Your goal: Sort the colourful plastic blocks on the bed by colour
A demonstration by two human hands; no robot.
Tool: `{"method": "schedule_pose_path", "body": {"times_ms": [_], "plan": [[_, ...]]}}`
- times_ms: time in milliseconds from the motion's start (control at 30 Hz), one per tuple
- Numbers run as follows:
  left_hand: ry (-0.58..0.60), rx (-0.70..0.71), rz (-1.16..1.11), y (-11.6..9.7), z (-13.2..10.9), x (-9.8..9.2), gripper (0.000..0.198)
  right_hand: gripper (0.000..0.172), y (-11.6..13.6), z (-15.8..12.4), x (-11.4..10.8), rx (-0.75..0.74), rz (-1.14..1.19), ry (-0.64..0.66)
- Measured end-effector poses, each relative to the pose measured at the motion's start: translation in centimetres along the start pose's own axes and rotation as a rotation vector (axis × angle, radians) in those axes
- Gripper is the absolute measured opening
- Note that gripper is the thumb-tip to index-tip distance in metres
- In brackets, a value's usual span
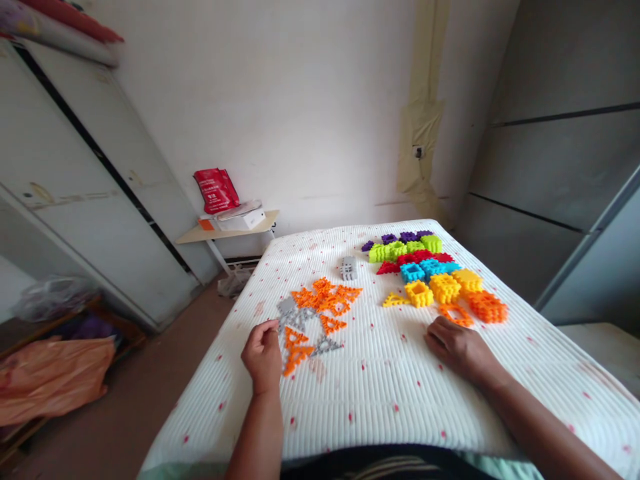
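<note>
A pale wall (300, 120) stands ahead of me, and in front of it spreads the white ribbed cover (380, 413) with red spots that everything before me lies on. Beyond its far left corner is a small side table (193, 235) bearing a red bag (217, 190). On the cover's right half, blocks sit sorted by colour, from purple (408, 237) farthest off through lime green (381, 253), red (415, 259), blue (413, 272) and yellow (445, 288) to an orange stack (489, 307) nearest me. To the left lies a loose spread of orange pieces (320, 293) and grey pieces (305, 317). My left hand (263, 353) is just beside that spread, my right hand (450, 343) just this side of an orange square frame (465, 320). Both have curled fingers; I cannot tell whether either grasps anything. A short grey stack (349, 268) stands apart, beyond the spread, and a single grey triangle (327, 347) lies at its near edge
</note>
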State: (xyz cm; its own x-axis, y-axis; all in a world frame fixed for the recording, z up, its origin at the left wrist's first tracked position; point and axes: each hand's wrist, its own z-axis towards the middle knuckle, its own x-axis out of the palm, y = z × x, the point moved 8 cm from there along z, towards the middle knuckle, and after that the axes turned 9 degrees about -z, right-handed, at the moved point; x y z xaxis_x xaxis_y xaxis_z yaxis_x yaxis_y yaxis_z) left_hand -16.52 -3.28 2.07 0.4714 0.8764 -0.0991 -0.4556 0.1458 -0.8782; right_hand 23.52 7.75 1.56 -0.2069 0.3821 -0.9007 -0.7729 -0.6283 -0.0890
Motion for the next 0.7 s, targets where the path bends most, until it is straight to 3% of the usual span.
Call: {"method": "schedule_pose_path", "body": {"times_ms": [167,333,533,700], "plan": [[0.292,-0.040,0.497,-0.4,-0.8,1.0,0.021,0.033,-0.3,-0.1,0.5,0.034,0.005,0.037],[0.447,-0.053,0.782,-0.7,-1.5,2.1,0.031,0.033,-0.5,0.0,0.6,0.050,0.007,0.058],[0.435,-0.139,0.633,1.0,-1.3,2.1,0.031,0.033,-0.3,0.1,0.5,0.067,0.013,0.078],[0.328,-0.187,0.381,2.7,-1.1,1.6,0.039,0.034,-0.2,0.2,0.5,0.071,0.020,0.088]]}}
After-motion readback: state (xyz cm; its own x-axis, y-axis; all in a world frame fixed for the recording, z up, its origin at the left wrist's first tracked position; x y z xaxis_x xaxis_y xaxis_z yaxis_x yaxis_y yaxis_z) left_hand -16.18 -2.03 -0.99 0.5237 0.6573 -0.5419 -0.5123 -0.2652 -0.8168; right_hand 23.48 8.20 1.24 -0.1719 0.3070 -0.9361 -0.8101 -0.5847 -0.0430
